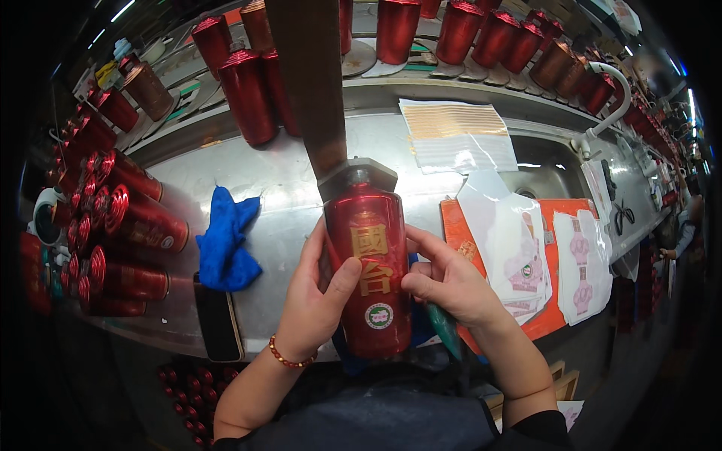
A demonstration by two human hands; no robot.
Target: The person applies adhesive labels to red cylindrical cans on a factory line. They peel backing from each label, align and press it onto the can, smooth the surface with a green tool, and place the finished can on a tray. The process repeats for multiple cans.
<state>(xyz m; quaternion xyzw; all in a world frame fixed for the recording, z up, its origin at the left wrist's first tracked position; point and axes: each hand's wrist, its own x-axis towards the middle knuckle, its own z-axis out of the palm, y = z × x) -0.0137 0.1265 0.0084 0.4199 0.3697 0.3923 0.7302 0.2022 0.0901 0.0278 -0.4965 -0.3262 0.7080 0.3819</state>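
Between my two hands is a red metallic bottle (376,225) with gold lettering and a small round green-and-white label low on its front. My left hand (310,304) is wrapped round its left side, thumb lying across the front. On the other side my right hand (455,286) holds the bottle's edge, its thumb against the red surface and some fingertips hidden. The bottle's neck end meets a dark angular plate (385,177) at the foot of a brown upright beam (310,83). A green object (444,329), unclear in kind, shows below my right hand.
A blue cloth (228,244) and a phone (218,323) lie left on the steel table (289,180), beside several stacked red bottles (147,222). Sticker sheets (508,263) cover an orange board (459,225) at right, before a sink (553,177). More bottles (398,34) line a conveyor behind.
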